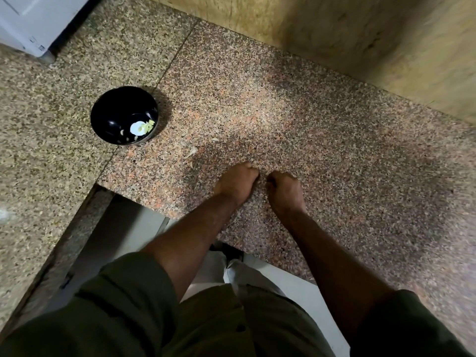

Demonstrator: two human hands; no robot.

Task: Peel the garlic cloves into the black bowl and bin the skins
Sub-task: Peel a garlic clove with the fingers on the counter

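Head view, both hands' fingers (pixel 253 171) curled, contents hidden, black bowl (pixel 124 115) well left.

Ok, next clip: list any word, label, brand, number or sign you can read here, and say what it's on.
None can be read.
White appliance, top left corner: small dark marks near its lower edge, too small and blurred to read.
Black bowl: no print visible.
Granite counter, wooden wall panel, olive sleeves: no text.
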